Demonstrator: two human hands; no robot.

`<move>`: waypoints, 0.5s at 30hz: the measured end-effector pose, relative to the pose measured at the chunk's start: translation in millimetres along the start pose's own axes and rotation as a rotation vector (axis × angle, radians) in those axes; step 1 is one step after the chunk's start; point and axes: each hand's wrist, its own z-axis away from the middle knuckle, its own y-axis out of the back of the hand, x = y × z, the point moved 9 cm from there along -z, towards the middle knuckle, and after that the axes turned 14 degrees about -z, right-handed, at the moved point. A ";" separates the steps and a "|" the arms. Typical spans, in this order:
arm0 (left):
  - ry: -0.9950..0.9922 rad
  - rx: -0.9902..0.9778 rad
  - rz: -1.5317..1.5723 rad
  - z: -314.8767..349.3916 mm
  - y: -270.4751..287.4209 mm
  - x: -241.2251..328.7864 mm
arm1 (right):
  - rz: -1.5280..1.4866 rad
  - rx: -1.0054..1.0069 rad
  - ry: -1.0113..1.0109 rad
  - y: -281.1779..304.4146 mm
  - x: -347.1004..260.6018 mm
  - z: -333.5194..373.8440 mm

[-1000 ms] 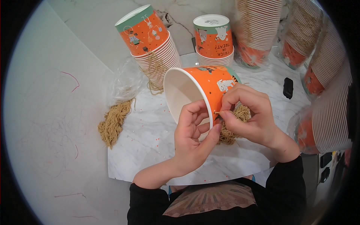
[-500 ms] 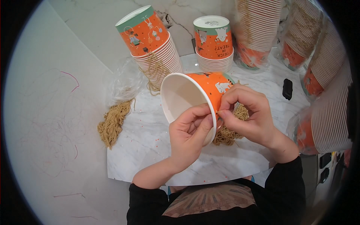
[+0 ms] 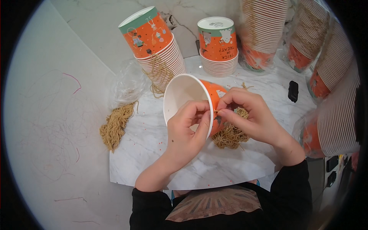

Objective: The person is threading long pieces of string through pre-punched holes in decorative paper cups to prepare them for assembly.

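A large orange paper bucket (image 3: 209,85) with a white inside lies tilted in front of me, its open mouth toward the left. My left hand (image 3: 188,126) is closed at its near rim, fingers reaching inside the mouth and the thumb by the edge. Outside the wall, just past the rim, my right hand (image 3: 249,115) pinches a short end of tan cord (image 3: 217,111) that meets the bucket's side. What my left fingertips do inside is partly hidden. Below my right hand a loose heap of tan cord (image 3: 230,138) rests on the marble-patterned table (image 3: 153,165).
Upside-down stacks of orange buckets stand at the back, one leaning (image 3: 157,42) and one upright (image 3: 217,42). Plastic-wrapped bucket stacks (image 3: 264,34) line the right side. A tan cord bundle (image 3: 115,126) hangs over the left edge by a clear bag (image 3: 128,82). A small black object (image 3: 293,91) lies at right.
The bucket has turned slightly, and both hands have shifted a little left. The tan cord end now shows between my right thumb and finger at the bucket's wall.
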 end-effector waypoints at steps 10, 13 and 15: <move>-0.024 0.143 -0.656 -4.8 23.5 26.4 | 0.480 -0.046 0.207 -7.0 -10.7 -4.6; -0.223 0.192 -0.680 -6.4 27.9 38.0 | 0.514 -0.025 0.180 -8.1 -7.7 -3.8; -0.233 0.008 -0.560 -9.0 17.0 29.5 | 0.399 0.005 0.070 -4.2 1.9 -2.8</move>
